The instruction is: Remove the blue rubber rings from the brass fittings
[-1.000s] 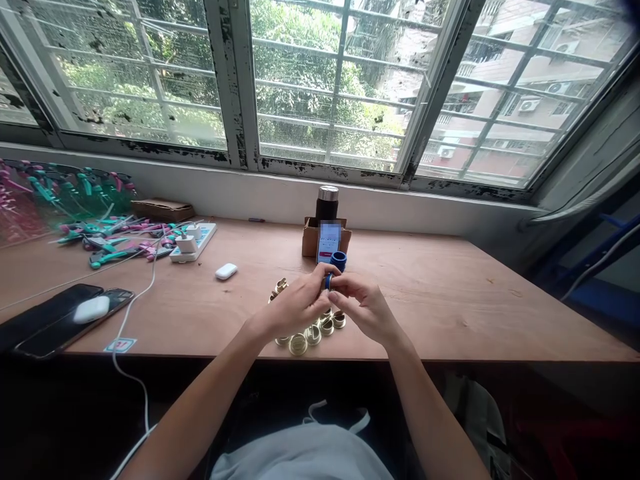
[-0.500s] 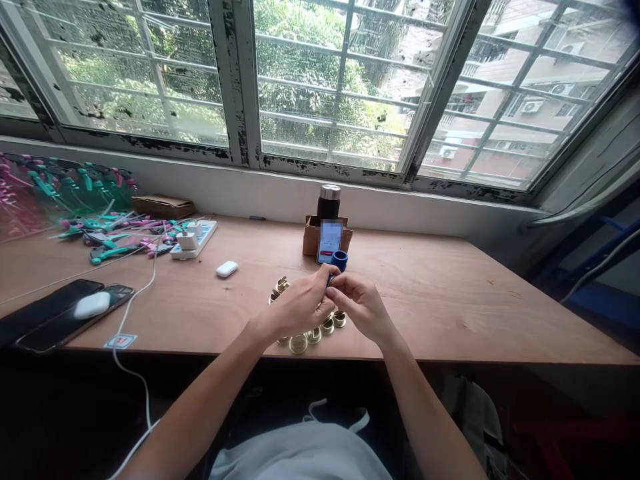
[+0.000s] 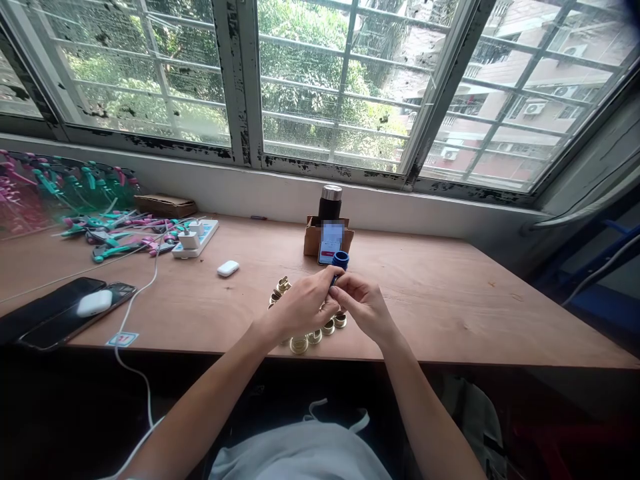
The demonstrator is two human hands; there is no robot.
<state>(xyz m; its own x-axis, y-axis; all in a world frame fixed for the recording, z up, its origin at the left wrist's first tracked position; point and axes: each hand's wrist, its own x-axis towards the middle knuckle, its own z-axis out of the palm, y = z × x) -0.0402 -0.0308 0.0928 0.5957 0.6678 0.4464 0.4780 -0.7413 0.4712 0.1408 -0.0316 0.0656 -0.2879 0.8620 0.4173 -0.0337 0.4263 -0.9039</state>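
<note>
My left hand (image 3: 310, 300) and my right hand (image 3: 364, 305) meet above the table, fingertips pinched close together. Between them shows a bit of a small dark blue piece (image 3: 334, 281), mostly covered by the fingers, so its full shape is hidden. Just beyond the fingertips is a blue, open-topped round cup-like part (image 3: 341, 257); whether it stands on the table or touches the hands I cannot tell. Several gold-coloured metal rings (image 3: 299, 345) lie around and under my left hand, partly hidden by it.
Behind the hands a phone (image 3: 330, 245) leans on a cardboard box (image 3: 312, 241) holding a dark bottle (image 3: 330, 208). To the left are a white earbud case (image 3: 228, 269), a power strip (image 3: 203, 238), a pile of pliers (image 3: 115, 250), dark phones (image 3: 75, 320) and a white cable (image 3: 141, 287).
The whole view has shifted very slightly. Both hands keep their pinch, with the fingers barely moving around the small dark blue piece.
</note>
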